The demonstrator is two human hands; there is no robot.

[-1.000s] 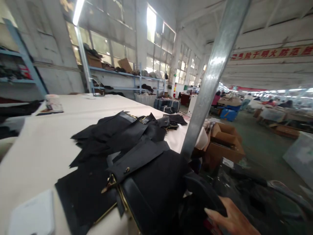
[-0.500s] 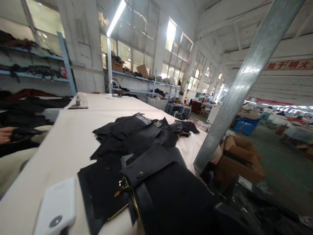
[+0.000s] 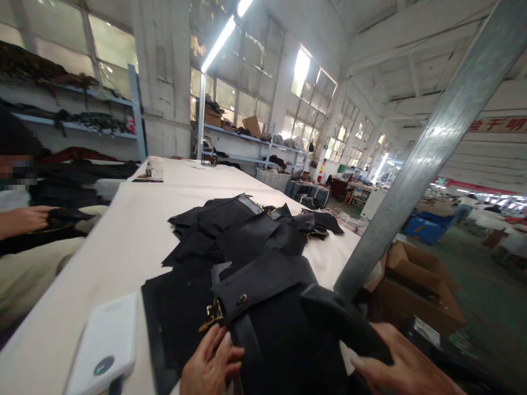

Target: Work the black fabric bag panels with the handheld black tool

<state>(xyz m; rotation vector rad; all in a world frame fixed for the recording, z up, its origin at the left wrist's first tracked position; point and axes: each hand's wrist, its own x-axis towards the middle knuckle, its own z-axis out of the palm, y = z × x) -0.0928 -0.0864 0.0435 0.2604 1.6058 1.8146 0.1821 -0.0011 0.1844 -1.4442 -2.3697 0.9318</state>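
Note:
My left hand (image 3: 211,362) is at the near edge of the stack, fingers slightly apart, with fingertips touching beside a gold zipper end (image 3: 212,318). Under and beside it lie black fabric pieces (image 3: 288,340) with smooth black trim. One black flap (image 3: 255,282) with a small metal eyelet rests across them. At the lower right, my right hand (image 3: 397,359) is closed around a dark, elongated black piece (image 3: 343,318) whose exact kind I cannot make out. A small pale bit (image 3: 348,359) shows by its thumb. More black pieces (image 3: 242,230) are heaped farther back.
A white power bank (image 3: 105,343) with a cable lies on the pale tabletop (image 3: 115,247). A metal post (image 3: 411,159) slants up at the right, near open cardboard boxes (image 3: 415,291). At the left, another person's hand (image 3: 31,219) holds black material.
Both my hands have come into view from below, the left at the zipper edge, the right holding a black piece. The view has turned left, showing more of the other person.

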